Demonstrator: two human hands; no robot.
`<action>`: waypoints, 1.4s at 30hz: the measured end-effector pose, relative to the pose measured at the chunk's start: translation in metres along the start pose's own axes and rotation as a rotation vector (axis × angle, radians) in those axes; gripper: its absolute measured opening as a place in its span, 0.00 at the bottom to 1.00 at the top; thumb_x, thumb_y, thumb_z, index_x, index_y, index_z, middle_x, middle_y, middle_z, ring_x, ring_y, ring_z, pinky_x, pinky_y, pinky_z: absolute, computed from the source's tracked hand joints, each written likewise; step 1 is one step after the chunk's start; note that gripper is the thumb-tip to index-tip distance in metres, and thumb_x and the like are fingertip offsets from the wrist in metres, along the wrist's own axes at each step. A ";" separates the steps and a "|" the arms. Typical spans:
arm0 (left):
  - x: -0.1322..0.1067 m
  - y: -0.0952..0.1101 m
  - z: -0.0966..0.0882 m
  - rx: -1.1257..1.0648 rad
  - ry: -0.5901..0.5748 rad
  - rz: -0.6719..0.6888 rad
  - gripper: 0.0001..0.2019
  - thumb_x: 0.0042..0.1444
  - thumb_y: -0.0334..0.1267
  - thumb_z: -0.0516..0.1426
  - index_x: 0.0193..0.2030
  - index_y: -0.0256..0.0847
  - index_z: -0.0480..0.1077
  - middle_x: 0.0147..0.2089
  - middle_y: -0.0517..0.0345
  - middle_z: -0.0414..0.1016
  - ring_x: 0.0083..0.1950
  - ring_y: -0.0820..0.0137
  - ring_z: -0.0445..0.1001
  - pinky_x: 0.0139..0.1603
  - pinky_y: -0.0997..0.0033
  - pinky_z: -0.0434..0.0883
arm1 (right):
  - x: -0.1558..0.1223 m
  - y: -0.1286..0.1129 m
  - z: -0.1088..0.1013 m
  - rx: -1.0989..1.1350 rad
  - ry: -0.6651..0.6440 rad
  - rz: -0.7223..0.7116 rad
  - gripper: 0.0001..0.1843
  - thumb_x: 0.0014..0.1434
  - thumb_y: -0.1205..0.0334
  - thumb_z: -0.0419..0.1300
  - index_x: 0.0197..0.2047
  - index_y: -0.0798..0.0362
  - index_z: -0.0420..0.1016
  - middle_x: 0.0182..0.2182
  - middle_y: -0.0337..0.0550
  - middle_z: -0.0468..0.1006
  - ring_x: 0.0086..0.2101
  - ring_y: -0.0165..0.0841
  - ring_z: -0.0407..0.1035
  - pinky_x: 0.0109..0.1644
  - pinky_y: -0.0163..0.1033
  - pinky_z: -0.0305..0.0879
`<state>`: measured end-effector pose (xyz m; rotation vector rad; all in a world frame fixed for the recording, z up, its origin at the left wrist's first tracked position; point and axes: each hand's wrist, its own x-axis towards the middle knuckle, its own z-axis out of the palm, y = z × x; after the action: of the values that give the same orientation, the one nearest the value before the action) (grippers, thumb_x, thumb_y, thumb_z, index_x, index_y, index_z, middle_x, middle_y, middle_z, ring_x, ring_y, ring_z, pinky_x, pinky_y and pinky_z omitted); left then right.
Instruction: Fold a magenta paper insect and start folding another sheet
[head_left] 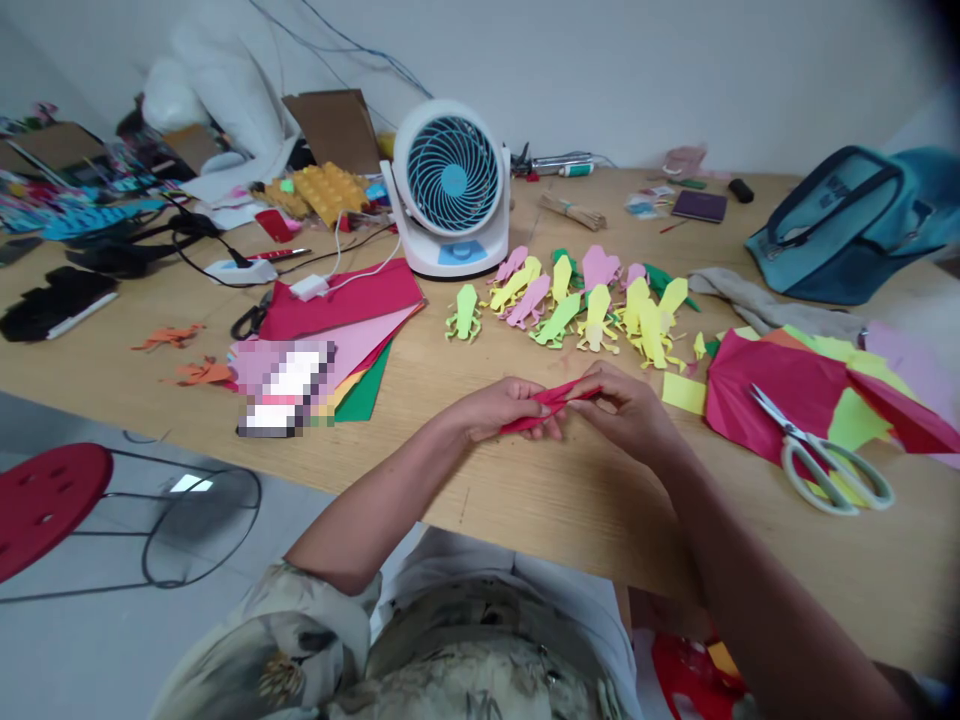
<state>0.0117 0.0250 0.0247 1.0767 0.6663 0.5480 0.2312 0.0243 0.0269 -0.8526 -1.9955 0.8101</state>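
Between my two hands is a narrow folded piece of red paper (553, 396), held just above the table's front part. My left hand (511, 408) grips its left part, thumb on top and fingers beneath. At the other end, my right hand (616, 405) pinches the paper between thumb and fingertips. Beyond the hands stand several cut paper insect shapes (598, 315) in yellow, green and pink. White-handled scissors (821, 455) lie to the right on crumpled red paper (776, 385) and other coloured scraps.
A white fan (453, 185) stands at the back. To the left lie coloured paper sheets (352, 300), a blurred phone (289, 390) and orange paper shapes (199, 373). A blue bag (855, 225) sits at the right. A red stool (52, 505) is beside the table (480, 490).
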 end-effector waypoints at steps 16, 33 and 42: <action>-0.003 0.005 0.002 -0.129 -0.015 -0.099 0.12 0.56 0.40 0.62 0.37 0.30 0.76 0.21 0.59 0.70 0.17 0.82 0.56 0.19 0.81 0.53 | -0.002 -0.005 -0.005 -0.021 -0.032 -0.124 0.08 0.62 0.52 0.65 0.38 0.44 0.82 0.34 0.44 0.76 0.36 0.36 0.72 0.39 0.42 0.69; 0.007 -0.004 0.011 0.088 0.193 0.171 0.26 0.50 0.57 0.67 0.39 0.31 0.76 0.30 0.50 0.80 0.24 0.78 0.70 0.28 0.77 0.64 | -0.001 -0.010 0.015 0.115 0.145 0.191 0.15 0.60 0.46 0.65 0.35 0.50 0.74 0.33 0.44 0.77 0.33 0.34 0.72 0.35 0.39 0.69; 0.009 -0.010 0.012 0.326 0.350 0.329 0.17 0.61 0.47 0.60 0.42 0.33 0.78 0.36 0.51 0.81 0.30 0.75 0.76 0.34 0.76 0.68 | 0.002 -0.009 0.019 0.225 0.173 0.400 0.18 0.54 0.45 0.67 0.32 0.53 0.76 0.23 0.38 0.75 0.24 0.29 0.67 0.29 0.35 0.64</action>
<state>0.0276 0.0204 0.0168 1.4258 0.9123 0.9494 0.2118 0.0162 0.0258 -1.1629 -1.5683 1.1204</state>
